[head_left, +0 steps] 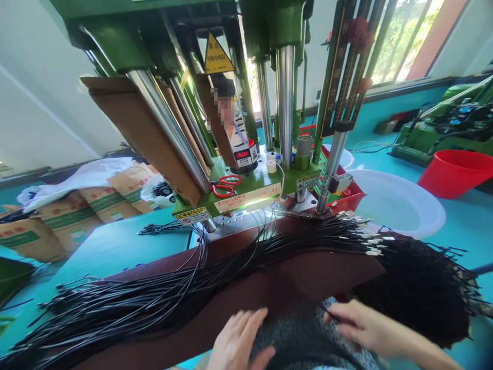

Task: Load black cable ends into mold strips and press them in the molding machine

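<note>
My left hand (236,339) is at the bottom centre, by the front edge of the brown work surface (285,285). Its fingers are stretched out and the thumb stands apart, with nothing between them. To its right, my right hand (356,324) is closed, thumb and fingers pinching a thin black cable (337,317). The rest of that cable blurs into dark shapes over my lap. Beyond both hands, a long bundle of black cables (165,293) lies across the surface, its pale metal-like ends (372,241) gathered at the right.
A green press (246,177) with steel columns stands behind the cables, red-handled scissors (227,186) on its ledge. A large dark heap of cables (419,288) sits at right. Beyond are a white tub (427,208), a red bucket (456,177) and, at left, paper sacks (92,208). Another person is behind the press.
</note>
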Action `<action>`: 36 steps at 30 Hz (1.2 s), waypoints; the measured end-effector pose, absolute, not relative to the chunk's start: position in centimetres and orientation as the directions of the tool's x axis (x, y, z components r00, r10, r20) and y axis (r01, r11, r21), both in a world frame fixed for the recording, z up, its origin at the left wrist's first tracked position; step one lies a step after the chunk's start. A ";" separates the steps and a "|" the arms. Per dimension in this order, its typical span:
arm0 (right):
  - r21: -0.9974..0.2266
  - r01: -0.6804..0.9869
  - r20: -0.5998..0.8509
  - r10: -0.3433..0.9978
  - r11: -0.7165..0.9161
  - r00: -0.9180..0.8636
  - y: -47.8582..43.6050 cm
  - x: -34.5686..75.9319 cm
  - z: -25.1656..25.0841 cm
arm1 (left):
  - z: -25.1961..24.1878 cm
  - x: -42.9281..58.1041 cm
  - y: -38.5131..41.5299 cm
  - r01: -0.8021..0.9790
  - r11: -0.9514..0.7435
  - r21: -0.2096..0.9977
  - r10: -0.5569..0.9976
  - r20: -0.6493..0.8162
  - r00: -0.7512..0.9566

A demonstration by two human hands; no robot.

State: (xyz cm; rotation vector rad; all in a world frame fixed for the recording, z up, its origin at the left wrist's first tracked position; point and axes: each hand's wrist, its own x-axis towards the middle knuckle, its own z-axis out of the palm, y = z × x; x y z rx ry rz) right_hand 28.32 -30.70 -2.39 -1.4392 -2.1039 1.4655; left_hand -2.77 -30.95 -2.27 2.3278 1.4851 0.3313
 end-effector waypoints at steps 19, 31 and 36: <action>-0.457 0.714 0.463 0.827 0.531 -0.319 -26.7 26.3 -1.3 | 1.1 10.7 -15.2 0.756 -0.653 -0.028 0.755 -0.104 0.648; -0.706 -0.670 -0.083 0.967 -0.228 -0.241 -24.2 23.9 -2.1 | 3.2 7.9 -15.8 0.543 -0.591 0.596 0.750 0.159 0.642; -0.513 -0.853 0.164 0.986 0.099 0.015 -21.6 25.3 1.6 | 3.2 7.1 -16.9 0.524 -0.364 0.770 0.793 -0.039 0.608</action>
